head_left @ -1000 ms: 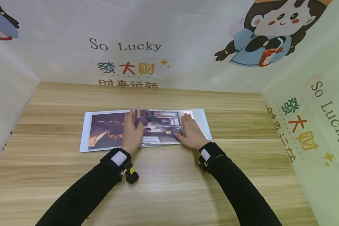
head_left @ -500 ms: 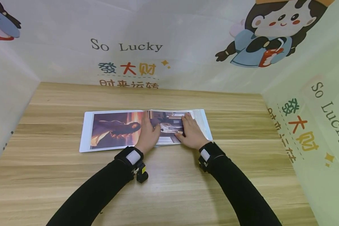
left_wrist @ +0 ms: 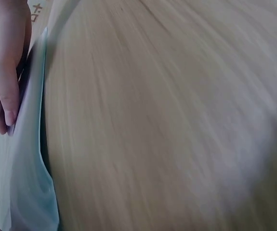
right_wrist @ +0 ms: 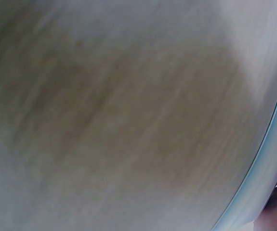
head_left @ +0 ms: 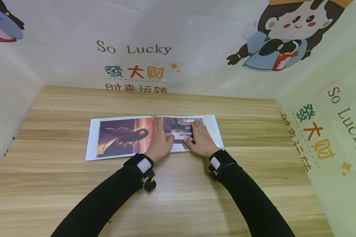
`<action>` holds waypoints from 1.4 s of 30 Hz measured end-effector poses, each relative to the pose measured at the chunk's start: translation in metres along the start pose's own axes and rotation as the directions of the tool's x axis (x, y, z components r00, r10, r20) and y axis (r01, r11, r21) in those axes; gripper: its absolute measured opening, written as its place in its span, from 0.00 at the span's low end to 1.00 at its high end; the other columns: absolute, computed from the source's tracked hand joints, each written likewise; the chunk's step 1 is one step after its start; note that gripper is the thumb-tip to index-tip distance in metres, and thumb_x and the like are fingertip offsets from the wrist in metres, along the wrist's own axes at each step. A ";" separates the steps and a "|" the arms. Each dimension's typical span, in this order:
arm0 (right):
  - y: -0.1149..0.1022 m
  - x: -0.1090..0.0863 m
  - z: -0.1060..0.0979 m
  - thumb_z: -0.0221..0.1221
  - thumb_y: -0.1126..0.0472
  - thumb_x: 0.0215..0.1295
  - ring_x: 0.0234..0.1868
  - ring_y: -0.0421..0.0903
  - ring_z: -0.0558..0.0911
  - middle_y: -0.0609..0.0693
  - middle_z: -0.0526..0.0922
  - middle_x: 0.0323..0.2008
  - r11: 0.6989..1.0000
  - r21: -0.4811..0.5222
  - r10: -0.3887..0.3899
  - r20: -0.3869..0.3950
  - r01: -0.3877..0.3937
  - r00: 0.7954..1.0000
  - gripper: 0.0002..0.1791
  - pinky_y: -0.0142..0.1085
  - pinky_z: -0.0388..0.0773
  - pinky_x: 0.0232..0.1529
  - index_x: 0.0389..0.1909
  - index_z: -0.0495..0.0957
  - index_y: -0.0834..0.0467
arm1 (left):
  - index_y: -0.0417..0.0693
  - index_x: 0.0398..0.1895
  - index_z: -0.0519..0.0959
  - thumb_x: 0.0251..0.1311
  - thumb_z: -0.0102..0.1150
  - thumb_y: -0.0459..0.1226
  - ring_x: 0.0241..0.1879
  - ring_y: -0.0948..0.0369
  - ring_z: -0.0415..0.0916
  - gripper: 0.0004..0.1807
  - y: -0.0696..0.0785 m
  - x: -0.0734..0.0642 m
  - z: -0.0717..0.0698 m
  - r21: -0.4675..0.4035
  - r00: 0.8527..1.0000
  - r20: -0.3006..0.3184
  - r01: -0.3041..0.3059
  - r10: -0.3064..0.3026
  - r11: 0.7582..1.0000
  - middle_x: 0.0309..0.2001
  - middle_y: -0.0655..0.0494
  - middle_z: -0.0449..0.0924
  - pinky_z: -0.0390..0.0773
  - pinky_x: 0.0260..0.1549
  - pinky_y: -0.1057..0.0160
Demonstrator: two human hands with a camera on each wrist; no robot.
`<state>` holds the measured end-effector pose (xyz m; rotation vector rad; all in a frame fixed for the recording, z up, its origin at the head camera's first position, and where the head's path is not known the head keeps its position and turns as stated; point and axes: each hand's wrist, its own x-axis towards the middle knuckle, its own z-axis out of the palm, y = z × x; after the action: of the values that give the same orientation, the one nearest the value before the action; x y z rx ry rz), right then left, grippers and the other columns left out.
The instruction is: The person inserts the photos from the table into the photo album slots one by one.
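Observation:
An open photo album (head_left: pixel 92 141) with white borders lies flat on the wooden table, its pictures turned sideways. The left page carries a picture of a dark-haired figure before an orange glow (head_left: pixel 124 136); an indoor scene (head_left: pixel 178 123) is on the right page. My left hand (head_left: pixel 160 141) rests on the album just right of its middle fold, fingers extended and thumb spread. Flat on the right page lies my right hand (head_left: pixel 202 140), hiding part of its picture. The near album edge shows in the left wrist view (left_wrist: pixel 34 168) and in the right wrist view as a pale blue rim (right_wrist: pixel 268 149).
The wood-grain table (head_left: pixel 172 197) extends around the album. Behind it stands a white printed backdrop (head_left: pixel 195 65) with lettering and a cartoon figure. More of this sheeting forms side walls at left (head_left: pixel 12 98) and right (head_left: pixel 338 98).
My left hand has slid right along the album, from left of the fold onto the right page, uncovering more of the left picture. My right hand has stayed in place.

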<state>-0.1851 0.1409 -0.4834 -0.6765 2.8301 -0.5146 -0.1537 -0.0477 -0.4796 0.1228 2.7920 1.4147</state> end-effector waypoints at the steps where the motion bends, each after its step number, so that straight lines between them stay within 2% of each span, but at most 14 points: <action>1: 0.000 0.000 0.000 0.51 0.49 0.64 0.70 0.56 0.39 0.67 0.42 0.68 1.000 0.001 0.001 0.001 -0.001 1.000 0.42 0.44 0.37 0.67 0.67 0.46 0.72 | 0.27 0.66 0.30 0.59 0.47 0.36 0.68 0.48 0.23 0.44 -0.002 -0.001 -0.002 0.012 1.000 0.013 -0.016 0.016 1.000 0.68 0.33 0.25 0.33 0.65 0.55; 7: -0.001 0.001 0.000 0.50 0.48 0.64 0.70 0.56 0.39 0.67 0.42 0.68 1.000 0.008 -0.013 -0.003 0.013 1.000 0.42 0.44 0.37 0.67 0.67 0.45 0.72 | 0.29 0.67 0.31 0.58 0.53 0.45 0.69 0.47 0.27 0.50 -0.019 -0.015 -0.025 0.181 0.987 0.110 -0.132 0.114 0.974 0.69 0.34 0.27 0.37 0.65 0.52; 10: 0.000 0.001 -0.001 0.50 0.47 0.64 0.70 0.56 0.39 0.66 0.42 0.68 1.000 0.000 -0.010 -0.003 0.010 1.000 0.43 0.43 0.36 0.67 0.67 0.45 0.72 | 0.29 0.67 0.32 0.52 0.59 0.50 0.69 0.47 0.28 0.57 -0.032 -0.024 -0.042 0.296 0.980 0.160 -0.162 0.118 0.941 0.69 0.35 0.27 0.39 0.64 0.51; 14: 0.002 0.001 -0.001 0.49 0.46 0.64 0.70 0.55 0.39 0.66 0.42 0.69 1.000 -0.008 -0.006 -0.005 0.006 1.000 0.43 0.43 0.36 0.67 0.67 0.45 0.71 | 0.26 0.67 0.35 0.44 0.65 0.50 0.68 0.44 0.30 0.62 -0.052 -0.033 -0.065 0.396 0.979 0.167 -0.173 0.114 0.902 0.69 0.32 0.31 0.43 0.63 0.47; 18: 0.004 0.000 0.000 0.49 0.46 0.64 0.70 0.56 0.39 0.66 0.42 0.68 1.000 -0.001 -0.008 -0.004 0.008 1.000 0.43 0.43 0.37 0.67 0.67 0.45 0.72 | 0.24 0.66 0.39 0.44 0.65 0.46 0.67 0.41 0.35 0.58 -0.071 -0.043 -0.083 0.449 0.984 0.127 -0.172 0.128 0.877 0.68 0.29 0.35 0.45 0.63 0.46; 22: 0.005 0.000 0.001 0.50 0.47 0.63 0.70 0.56 0.40 0.67 0.43 0.68 1.000 0.001 -0.012 -0.010 0.012 1.000 0.43 0.43 0.37 0.67 0.66 0.46 0.72 | 0.24 0.66 0.40 0.43 0.63 0.39 0.67 0.41 0.36 0.54 -0.089 -0.054 -0.100 0.466 0.984 0.061 -0.176 0.167 0.867 0.68 0.29 0.37 0.46 0.63 0.47; 27: 0.005 0.001 0.002 0.50 0.47 0.63 0.70 0.56 0.40 0.67 0.43 0.68 1.000 -0.003 -0.009 -0.019 0.008 1.000 0.42 0.43 0.37 0.67 0.67 0.46 0.72 | 0.24 0.66 0.43 0.41 0.61 0.35 0.67 0.41 0.41 0.51 -0.105 -0.068 -0.125 0.473 0.960 -0.097 -0.187 0.261 0.861 0.66 0.28 0.43 0.45 0.64 0.50; 30: 0.006 0.001 0.002 0.50 0.47 0.63 0.70 0.56 0.40 0.66 0.43 0.68 1.000 -0.003 -0.006 -0.021 0.006 1.000 0.43 0.43 0.37 0.67 0.67 0.46 0.71 | 0.25 0.66 0.46 0.41 0.60 0.31 0.65 0.38 0.46 0.49 -0.110 -0.078 -0.143 0.430 0.937 -0.242 -0.129 0.252 0.893 0.65 0.26 0.47 0.47 0.63 0.47; 32: 0.006 0.001 0.002 0.50 0.46 0.64 0.70 0.56 0.40 0.67 0.43 0.68 1.000 -0.003 -0.007 -0.023 0.007 1.000 0.43 0.43 0.37 0.67 0.67 0.46 0.72 | 0.27 0.67 0.45 0.45 0.59 0.29 0.65 0.38 0.46 0.47 -0.111 -0.084 -0.154 0.336 0.929 -0.329 -0.054 0.170 0.940 0.65 0.27 0.46 0.47 0.63 0.47; 34: 0.007 0.001 0.001 0.49 0.46 0.64 0.70 0.56 0.40 0.67 0.43 0.68 1.000 -0.004 -0.005 -0.022 0.005 1.000 0.43 0.43 0.37 0.67 0.67 0.46 0.72 | 0.28 0.67 0.47 0.50 0.57 0.28 0.65 0.39 0.47 0.42 -0.110 -0.088 -0.162 0.179 0.925 -0.375 0.010 0.059 0.984 0.65 0.29 0.48 0.48 0.63 0.48; 36: 0.009 0.001 -0.001 0.49 0.46 0.64 0.70 0.56 0.40 0.67 0.43 0.68 1.000 -0.006 -0.001 -0.022 0.001 1.000 0.43 0.43 0.37 0.67 0.67 0.46 0.71 | 0.28 0.65 0.53 0.58 0.53 0.30 0.62 0.49 0.59 0.34 -0.107 -0.087 -0.166 0.035 0.931 -0.364 0.050 -0.034 0.998 0.63 0.31 0.56 0.58 0.60 0.59; 38: 0.011 0.001 -0.001 0.49 0.46 0.64 0.70 0.56 0.40 0.67 0.44 0.68 1.000 -0.010 0.001 -0.024 -0.001 1.000 0.43 0.43 0.37 0.67 0.66 0.46 0.72 | 0.28 0.62 0.60 0.62 0.48 0.31 0.53 0.59 0.67 0.26 -0.101 -0.082 -0.166 -0.063 0.945 -0.317 0.065 -0.082 0.996 0.58 0.33 0.65 0.65 0.52 0.69; 41: 0.009 0.002 -0.005 0.49 0.46 0.64 0.70 0.56 0.40 0.67 0.43 0.68 1.000 0.000 -0.004 -0.025 0.004 1.000 0.43 0.42 0.36 0.67 0.67 0.45 0.72 | 0.31 0.59 0.66 0.67 0.40 0.36 0.45 0.69 0.67 0.22 -0.087 -0.073 -0.160 -0.144 0.966 -0.231 0.088 -0.120 0.986 0.53 0.38 0.71 0.65 0.42 0.76; 42: 0.007 0.002 -0.007 0.49 0.46 0.64 0.70 0.55 0.40 0.66 0.43 0.68 1.000 0.017 -0.005 -0.025 0.006 1.000 0.43 0.41 0.36 0.67 0.67 0.44 0.72 | 0.31 0.60 0.65 0.67 0.39 0.37 0.48 0.67 0.66 0.23 -0.080 -0.070 -0.157 -0.170 0.968 -0.214 0.099 -0.135 0.980 0.55 0.38 0.69 0.65 0.46 0.74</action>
<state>-0.1918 0.1480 -0.4798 -0.6794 2.8443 -0.5515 -0.0961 -0.2267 -0.4528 -0.2135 2.7833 1.7107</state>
